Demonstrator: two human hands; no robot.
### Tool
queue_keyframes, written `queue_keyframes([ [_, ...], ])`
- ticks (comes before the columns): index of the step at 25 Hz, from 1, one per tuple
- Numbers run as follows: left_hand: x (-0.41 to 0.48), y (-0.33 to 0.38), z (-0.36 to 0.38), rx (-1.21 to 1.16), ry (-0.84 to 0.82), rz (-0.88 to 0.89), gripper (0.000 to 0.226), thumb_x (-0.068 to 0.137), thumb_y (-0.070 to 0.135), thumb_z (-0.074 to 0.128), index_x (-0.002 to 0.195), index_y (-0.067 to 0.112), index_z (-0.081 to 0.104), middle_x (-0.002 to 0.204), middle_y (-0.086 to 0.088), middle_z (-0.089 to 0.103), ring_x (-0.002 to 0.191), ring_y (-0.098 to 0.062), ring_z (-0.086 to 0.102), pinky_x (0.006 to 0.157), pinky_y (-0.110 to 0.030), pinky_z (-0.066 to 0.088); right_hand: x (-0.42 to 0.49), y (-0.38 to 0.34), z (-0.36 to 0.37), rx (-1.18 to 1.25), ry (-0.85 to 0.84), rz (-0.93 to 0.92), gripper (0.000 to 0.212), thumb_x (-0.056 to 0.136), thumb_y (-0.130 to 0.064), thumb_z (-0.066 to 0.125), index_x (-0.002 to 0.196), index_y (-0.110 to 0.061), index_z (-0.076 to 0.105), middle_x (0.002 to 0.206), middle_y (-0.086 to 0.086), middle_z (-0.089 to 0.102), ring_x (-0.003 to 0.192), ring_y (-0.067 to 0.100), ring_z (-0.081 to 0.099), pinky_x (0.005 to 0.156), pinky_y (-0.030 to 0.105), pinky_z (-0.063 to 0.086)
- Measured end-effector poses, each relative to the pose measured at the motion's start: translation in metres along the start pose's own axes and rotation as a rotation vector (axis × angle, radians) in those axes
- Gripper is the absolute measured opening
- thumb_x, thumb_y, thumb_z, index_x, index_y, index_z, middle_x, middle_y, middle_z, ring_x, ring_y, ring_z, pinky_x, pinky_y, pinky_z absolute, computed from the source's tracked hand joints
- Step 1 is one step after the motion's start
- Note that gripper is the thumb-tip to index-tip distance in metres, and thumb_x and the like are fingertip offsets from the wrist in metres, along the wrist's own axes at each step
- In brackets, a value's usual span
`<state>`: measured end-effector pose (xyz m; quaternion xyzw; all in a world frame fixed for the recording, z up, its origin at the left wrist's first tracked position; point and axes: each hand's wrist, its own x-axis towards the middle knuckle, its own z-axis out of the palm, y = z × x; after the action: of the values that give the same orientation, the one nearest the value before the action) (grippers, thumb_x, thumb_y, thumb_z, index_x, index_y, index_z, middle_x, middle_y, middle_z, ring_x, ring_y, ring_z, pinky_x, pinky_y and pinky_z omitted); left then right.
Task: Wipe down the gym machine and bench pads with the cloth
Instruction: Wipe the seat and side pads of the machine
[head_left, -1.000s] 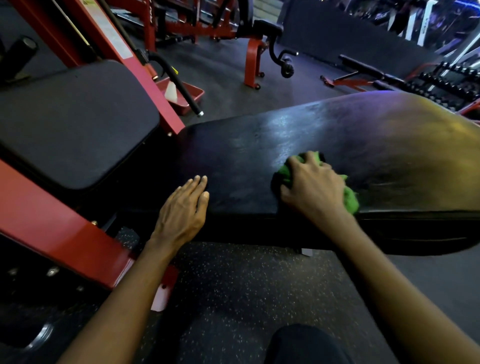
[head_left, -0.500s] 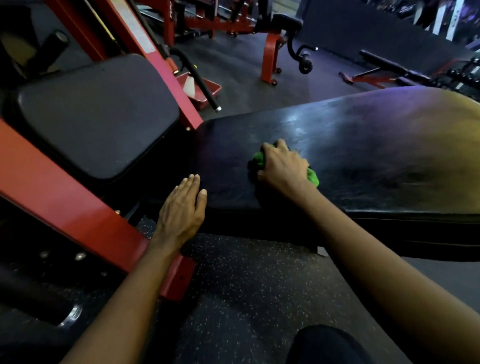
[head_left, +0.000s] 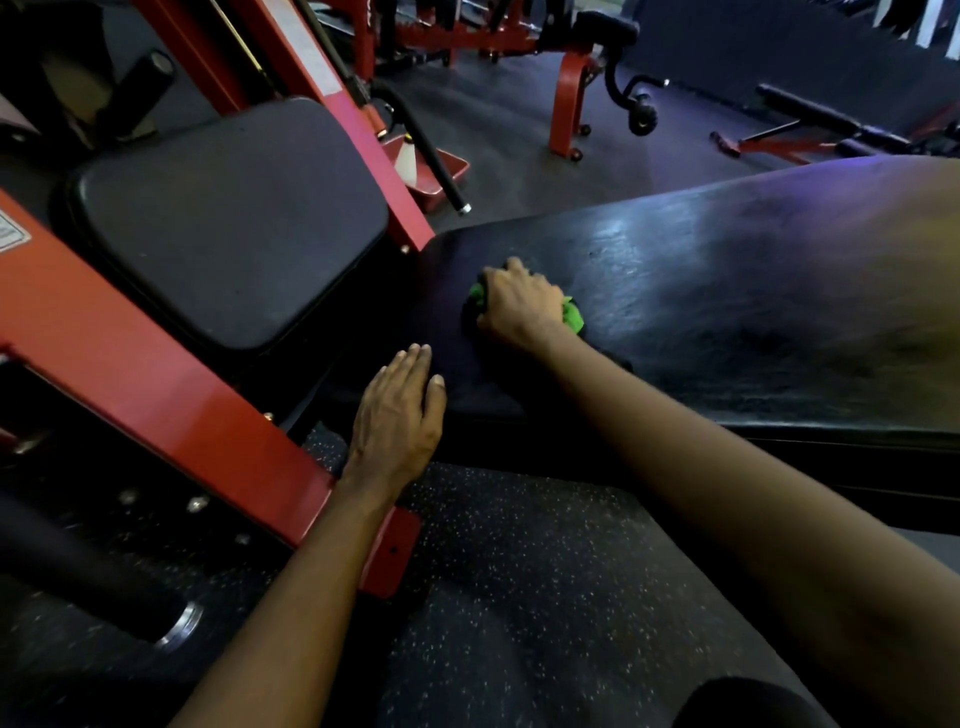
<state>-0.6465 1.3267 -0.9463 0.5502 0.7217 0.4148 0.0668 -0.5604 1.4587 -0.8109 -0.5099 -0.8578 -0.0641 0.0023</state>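
Note:
A long black bench pad (head_left: 727, 291) runs from the centre to the right. My right hand (head_left: 517, 306) grips a bunched green cloth (head_left: 572, 315) and presses it on the pad near its left end; most of the cloth is hidden under my fingers. My left hand (head_left: 397, 415) rests flat on the pad's near left corner, fingers straight and together. A second black pad (head_left: 223, 228) sits tilted at the left, held in a red machine frame (head_left: 156, 374).
A red steel beam crosses the lower left, ending in a foot plate (head_left: 389, 556). A black handle bar (head_left: 431, 150) leans behind the pads. Other red machines (head_left: 566, 98) and a flat bench (head_left: 810, 124) stand farther back on speckled rubber floor (head_left: 519, 571).
My right hand has slid the cloth leftward along the bench pad, toward its left end. My left hand has stayed on the near corner.

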Motion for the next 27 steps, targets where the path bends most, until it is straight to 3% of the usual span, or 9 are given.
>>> queue_keyframes([
  [4, 0.001, -0.001, 0.002, 0.005, 0.018, -0.001, 0.070, 0.098, 0.046, 0.020, 0.147, 0.004, 0.046, 0.152, -0.012, 0.046, 0.145, -0.023, 0.037, 0.121, -0.040, 0.027, 0.049, 0.005, 0.009, 0.025, 0.021, 0.164, 0.043, 0.098, -0.036, 0.056, 0.137, -0.017, 0.055, 0.138, 0.010, 0.046, 0.126, 0.038, 0.052, 0.099, 0.046, 0.046],
  [10, 0.001, -0.001, 0.003, 0.007, 0.014, -0.011, 0.071, 0.097, 0.047, 0.017, 0.148, 0.004, 0.044, 0.154, -0.012, 0.044, 0.147, -0.022, 0.034, 0.122, -0.036, 0.022, 0.045, -0.051, 0.033, 0.027, -0.087, -0.142, 0.049, 0.091, -0.037, 0.066, 0.138, -0.025, 0.056, 0.140, 0.008, 0.050, 0.127, 0.036, 0.055, 0.099, 0.044, 0.047],
  [15, 0.002, -0.004, 0.002, 0.019, -0.019, -0.016, 0.066, 0.099, 0.045, 0.023, 0.150, 0.008, 0.042, 0.156, -0.010, 0.041, 0.148, -0.021, 0.032, 0.122, -0.034, 0.019, 0.036, -0.007, 0.006, 0.022, -0.078, -0.022, 0.048, 0.096, -0.040, 0.061, 0.142, -0.028, 0.053, 0.145, 0.008, 0.045, 0.131, 0.038, 0.051, 0.103, 0.047, 0.043],
  [20, 0.006, 0.005, 0.000, 0.004, -0.045, -0.095, 0.068, 0.095, 0.045, 0.023, 0.151, 0.012, 0.042, 0.158, -0.007, 0.038, 0.149, -0.019, 0.029, 0.123, -0.037, 0.014, -0.049, 0.011, -0.016, -0.025, 0.030, -0.109, 0.053, 0.090, -0.060, 0.058, 0.129, -0.025, 0.055, 0.132, 0.009, 0.050, 0.116, 0.042, 0.059, 0.090, 0.047, 0.050],
  [24, 0.007, 0.009, 0.002, 0.019, -0.011, -0.117, 0.066, 0.095, 0.043, 0.024, 0.150, 0.011, 0.044, 0.157, -0.008, 0.041, 0.148, -0.021, 0.031, 0.122, -0.039, 0.016, -0.120, 0.018, -0.026, -0.080, 0.098, -0.231, 0.049, 0.089, -0.063, 0.058, 0.125, -0.030, 0.054, 0.125, 0.003, 0.050, 0.107, 0.034, 0.063, 0.073, 0.042, 0.049],
  [27, 0.006, 0.012, 0.001, 0.016, -0.042, -0.123, 0.069, 0.095, 0.046, 0.023, 0.151, 0.010, 0.041, 0.158, -0.009, 0.037, 0.150, -0.021, 0.028, 0.123, -0.039, 0.014, -0.142, 0.058, -0.053, -0.077, 0.088, -0.137, 0.049, 0.088, -0.059, 0.062, 0.130, -0.036, 0.052, 0.131, -0.001, 0.049, 0.107, 0.034, 0.062, 0.072, 0.042, 0.046],
])
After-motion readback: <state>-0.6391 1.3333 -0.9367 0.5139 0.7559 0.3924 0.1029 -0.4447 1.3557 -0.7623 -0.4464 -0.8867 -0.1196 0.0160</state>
